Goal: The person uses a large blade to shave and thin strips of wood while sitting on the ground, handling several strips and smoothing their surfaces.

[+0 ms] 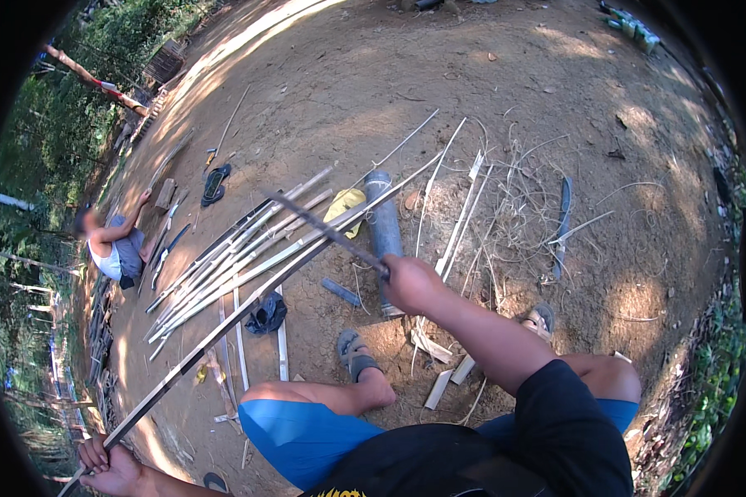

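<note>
My right hand (413,286) is closed round the handle end of a machete (319,228), its narrow dark blade pointing to the upper left. At the lower left my left hand (112,472) grips a long split bamboo strip (224,330). The strip runs diagonally up to the right, and the blade crosses over it in view; whether they touch I cannot tell. Just beyond my right hand a thick grey pipe-like cylinder (384,219) lies on the dirt. Beside it are a yellow cloth or bag (344,209) and a short grey tube piece (340,291).
Several bamboo poles (224,269) lie in a bundle left of centre, near a black plastic bag (267,315). Curly shavings (506,224) and another long blade (564,207) lie to the right. Another person (120,248) sits at the far left near dark sandals (215,184).
</note>
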A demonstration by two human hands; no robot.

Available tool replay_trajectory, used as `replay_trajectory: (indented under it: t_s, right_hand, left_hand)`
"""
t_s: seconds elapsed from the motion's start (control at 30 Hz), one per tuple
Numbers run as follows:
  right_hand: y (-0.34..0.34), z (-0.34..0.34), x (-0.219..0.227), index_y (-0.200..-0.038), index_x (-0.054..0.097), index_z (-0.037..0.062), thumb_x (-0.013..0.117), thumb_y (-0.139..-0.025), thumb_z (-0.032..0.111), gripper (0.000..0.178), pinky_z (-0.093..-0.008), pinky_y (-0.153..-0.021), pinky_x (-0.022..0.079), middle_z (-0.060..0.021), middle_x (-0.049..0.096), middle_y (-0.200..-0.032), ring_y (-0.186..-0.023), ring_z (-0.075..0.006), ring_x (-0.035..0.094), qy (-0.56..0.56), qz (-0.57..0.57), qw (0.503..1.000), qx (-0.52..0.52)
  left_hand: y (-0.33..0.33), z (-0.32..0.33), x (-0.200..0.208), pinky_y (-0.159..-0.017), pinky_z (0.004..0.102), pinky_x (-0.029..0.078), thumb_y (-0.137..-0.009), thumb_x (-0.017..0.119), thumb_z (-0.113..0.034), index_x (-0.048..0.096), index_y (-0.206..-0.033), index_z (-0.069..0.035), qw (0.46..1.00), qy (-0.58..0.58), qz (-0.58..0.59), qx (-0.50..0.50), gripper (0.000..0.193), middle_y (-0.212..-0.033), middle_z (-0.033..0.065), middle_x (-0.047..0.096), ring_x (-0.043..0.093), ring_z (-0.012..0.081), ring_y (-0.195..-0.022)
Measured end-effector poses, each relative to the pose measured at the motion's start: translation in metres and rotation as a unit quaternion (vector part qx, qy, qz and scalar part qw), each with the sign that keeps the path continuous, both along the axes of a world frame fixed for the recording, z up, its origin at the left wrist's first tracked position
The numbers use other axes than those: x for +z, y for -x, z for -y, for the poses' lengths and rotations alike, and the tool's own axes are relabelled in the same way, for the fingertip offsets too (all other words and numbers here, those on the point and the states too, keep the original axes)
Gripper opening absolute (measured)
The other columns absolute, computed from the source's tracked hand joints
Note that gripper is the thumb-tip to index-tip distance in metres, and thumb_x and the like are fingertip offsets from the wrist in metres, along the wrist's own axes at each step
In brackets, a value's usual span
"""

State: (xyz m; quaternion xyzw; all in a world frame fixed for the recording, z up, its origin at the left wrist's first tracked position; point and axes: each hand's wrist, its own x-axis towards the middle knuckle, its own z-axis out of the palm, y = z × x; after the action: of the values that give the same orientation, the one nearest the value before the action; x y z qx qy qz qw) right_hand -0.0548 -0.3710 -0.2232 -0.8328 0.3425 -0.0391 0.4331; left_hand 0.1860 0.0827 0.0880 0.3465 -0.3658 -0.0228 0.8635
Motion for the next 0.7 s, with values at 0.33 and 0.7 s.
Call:
replay_trajectory:
  t_s: [0.33, 0.7]
  right_hand:
    - [-0.008, 0.100, -0.096, -0.114, 0.060, 0.0037, 0.056, -0.087, 0.013, 0.029, -0.0468, -0.089, 0.051, -0.0201, 0.068, -0.104, -0.101, -0.0376, 0.066, -0.044, -0.050, 0.994, -0.081]
    - [-0.017, 0.159, -0.132, -0.111, 0.061, 0.0044, 0.056, -0.085, 0.012, 0.027, -0.0465, -0.082, 0.053, -0.0187, 0.068, -0.098, -0.093, -0.0353, 0.067, -0.062, -0.046, 0.992, -0.098]
  left_hand:
    - [-0.075, -0.043, 0.033, -0.050, 0.0289, 0.027, -0.093, 0.017, -0.076, 0.029, -0.064, -0.014, 0.998, -0.019, -0.049, 0.038, 0.069, -0.057, 0.0012, 0.028, 0.028, 0.0137, -0.049]
    - [-0.149, -0.045, 0.087, -0.053, 0.0313, 0.027, -0.099, 0.020, -0.063, 0.028, -0.066, -0.013, 0.995, -0.084, -0.021, 0.055, 0.060, -0.058, 0.0027, 0.026, 0.027, 0.0161, -0.051]
